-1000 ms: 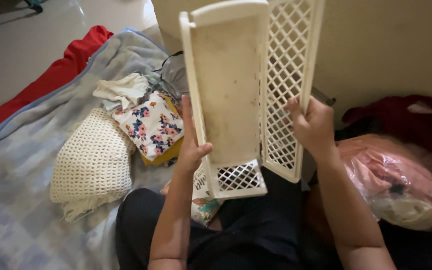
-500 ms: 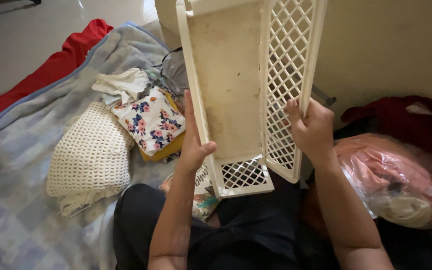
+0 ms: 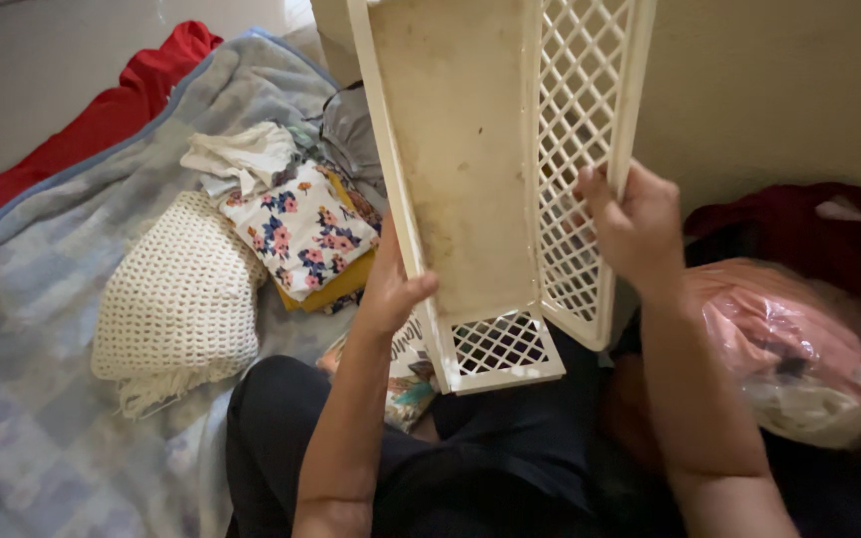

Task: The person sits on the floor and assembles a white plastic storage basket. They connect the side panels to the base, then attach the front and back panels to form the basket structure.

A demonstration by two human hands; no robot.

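Basket [image 3: 470, 169], cream lattice plastic, held upright above the lap: left hand [image 3: 391, 284] fingers clamped on its solid base edge, right hand [image 3: 635, 224] gripping the lattice side, steadying it beside folded clothes [image 3: 301, 229] on the blanket [image 3: 32, 399]

Pale blue blanket [image 3: 42, 438] spread over floor; red cloth [image 3: 102, 110] along its far edge. On blanket: cream crocheted piece [image 3: 181, 299], folded floral fabric [image 3: 301, 229] over yellow item, white crumpled cloth [image 3: 241, 154]. At right: pink plastic bag [image 3: 799, 349], dark red bag [image 3: 809, 224].
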